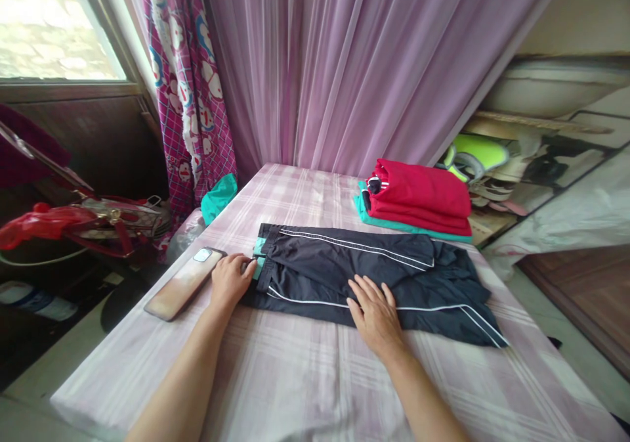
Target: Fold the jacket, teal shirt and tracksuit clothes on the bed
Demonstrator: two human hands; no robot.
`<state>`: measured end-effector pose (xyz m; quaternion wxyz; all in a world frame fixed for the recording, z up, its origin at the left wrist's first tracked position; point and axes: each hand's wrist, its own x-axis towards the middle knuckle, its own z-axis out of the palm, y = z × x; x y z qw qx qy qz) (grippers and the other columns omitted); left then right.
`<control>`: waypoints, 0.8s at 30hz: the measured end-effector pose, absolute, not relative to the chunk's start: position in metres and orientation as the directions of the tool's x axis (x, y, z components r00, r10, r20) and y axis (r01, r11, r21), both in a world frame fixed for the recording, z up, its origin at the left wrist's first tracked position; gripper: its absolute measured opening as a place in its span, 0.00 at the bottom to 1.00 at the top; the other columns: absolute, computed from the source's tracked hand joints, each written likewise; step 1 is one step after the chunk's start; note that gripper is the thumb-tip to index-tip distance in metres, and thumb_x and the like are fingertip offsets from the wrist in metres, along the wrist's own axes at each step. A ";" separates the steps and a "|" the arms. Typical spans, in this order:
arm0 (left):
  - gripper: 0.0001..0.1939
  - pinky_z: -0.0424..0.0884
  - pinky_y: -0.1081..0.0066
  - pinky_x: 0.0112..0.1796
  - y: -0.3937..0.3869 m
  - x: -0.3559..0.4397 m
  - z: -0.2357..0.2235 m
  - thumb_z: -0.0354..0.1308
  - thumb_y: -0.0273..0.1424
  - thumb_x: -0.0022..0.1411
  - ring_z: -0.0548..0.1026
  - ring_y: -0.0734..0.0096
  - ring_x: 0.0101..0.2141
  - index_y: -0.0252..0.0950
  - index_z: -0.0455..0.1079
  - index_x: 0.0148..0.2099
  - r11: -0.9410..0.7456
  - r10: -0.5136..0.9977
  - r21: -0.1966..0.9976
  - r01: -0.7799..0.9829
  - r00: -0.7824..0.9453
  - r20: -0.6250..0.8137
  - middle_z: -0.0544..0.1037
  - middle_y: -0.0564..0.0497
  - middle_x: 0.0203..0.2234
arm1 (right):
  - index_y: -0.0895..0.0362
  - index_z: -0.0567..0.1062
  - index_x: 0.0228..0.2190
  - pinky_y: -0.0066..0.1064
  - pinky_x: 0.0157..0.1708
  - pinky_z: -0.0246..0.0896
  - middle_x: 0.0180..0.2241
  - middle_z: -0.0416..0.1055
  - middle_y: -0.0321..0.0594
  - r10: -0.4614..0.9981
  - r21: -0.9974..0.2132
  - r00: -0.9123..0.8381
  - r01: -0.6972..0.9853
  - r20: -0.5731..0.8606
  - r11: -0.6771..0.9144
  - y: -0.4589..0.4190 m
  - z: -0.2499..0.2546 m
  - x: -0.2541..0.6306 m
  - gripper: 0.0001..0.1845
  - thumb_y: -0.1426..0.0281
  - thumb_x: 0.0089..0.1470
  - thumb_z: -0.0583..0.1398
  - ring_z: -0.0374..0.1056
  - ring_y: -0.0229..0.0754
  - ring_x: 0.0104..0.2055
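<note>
On the black garment (315, 265), right fingers (368, 289) lie spread; left fingers (238, 259) curl at waistband (266, 274), grip unclear.

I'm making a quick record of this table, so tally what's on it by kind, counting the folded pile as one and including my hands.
Phone: 1
Stack of folded red and teal clothes: 1
Dark garment with white piping: 1
Hands, left hand and right hand: 2
Total: 5
</note>
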<state>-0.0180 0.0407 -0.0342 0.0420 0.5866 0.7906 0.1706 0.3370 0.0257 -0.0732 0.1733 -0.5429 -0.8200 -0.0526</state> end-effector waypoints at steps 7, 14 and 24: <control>0.21 0.64 0.59 0.56 0.038 -0.014 -0.030 0.51 0.46 0.63 0.70 0.52 0.56 0.37 0.77 0.45 0.282 0.948 0.316 0.906 -0.314 0.055 0.76 0.45 0.55 | 0.51 0.73 0.56 0.51 0.62 0.47 0.59 0.69 0.44 0.862 -0.079 -0.355 0.910 0.361 0.408 0.024 -0.072 0.336 0.23 0.63 0.65 0.49 0.62 0.51 0.62; 0.18 0.66 0.59 0.52 0.034 -0.009 -0.025 0.53 0.45 0.63 0.71 0.52 0.55 0.39 0.76 0.45 0.303 0.942 0.303 0.903 -0.332 0.046 0.77 0.45 0.53 | 0.54 0.74 0.54 0.51 0.62 0.46 0.58 0.71 0.45 0.850 -0.086 -0.339 0.910 0.403 0.405 0.022 -0.069 0.332 0.23 0.63 0.65 0.48 0.64 0.51 0.61; 0.19 0.69 0.61 0.43 0.027 0.000 -0.011 0.49 0.44 0.66 0.76 0.51 0.48 0.38 0.71 0.50 0.308 0.950 0.177 0.935 -0.311 -0.012 0.81 0.43 0.45 | 0.56 0.74 0.53 0.49 0.61 0.46 0.57 0.72 0.46 0.818 -0.054 -0.355 0.904 0.453 0.423 0.023 -0.072 0.332 0.22 0.63 0.66 0.48 0.65 0.50 0.59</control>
